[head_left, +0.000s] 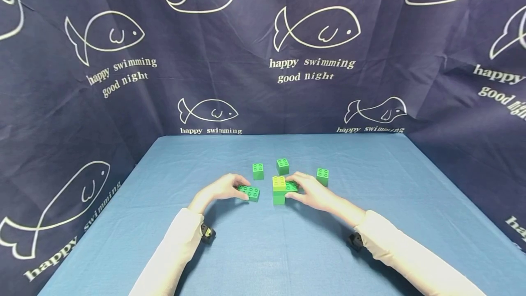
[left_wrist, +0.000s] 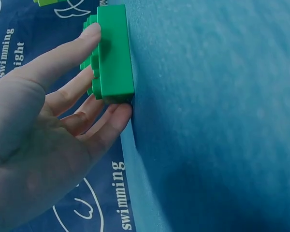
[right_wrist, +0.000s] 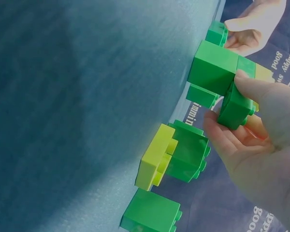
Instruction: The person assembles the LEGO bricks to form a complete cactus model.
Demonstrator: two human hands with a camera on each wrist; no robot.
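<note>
My left hand [head_left: 226,187] pinches a long green toy brick [head_left: 253,194] that lies studs up on the table. In the left wrist view, the thumb [left_wrist: 91,33] rests along the studded side of that green brick [left_wrist: 115,53], and a fingertip touches its end. My right hand [head_left: 311,191] grips a green brick [right_wrist: 234,110] that juts sideways from a small brick stack [head_left: 279,199]. A yellow brick [head_left: 279,182] tops the stack, with green below it. The right thumb and fingers lie on opposite sides of the jutting brick, partly covering it.
Behind the hands stand green bricks, one at the left [head_left: 257,171], one in the middle [head_left: 282,166] and one at the right [head_left: 322,177]. A loose yellow brick [right_wrist: 153,159] shows in the right wrist view. Dark fish-print cloth [head_left: 255,81] hangs around the blue table [head_left: 263,255].
</note>
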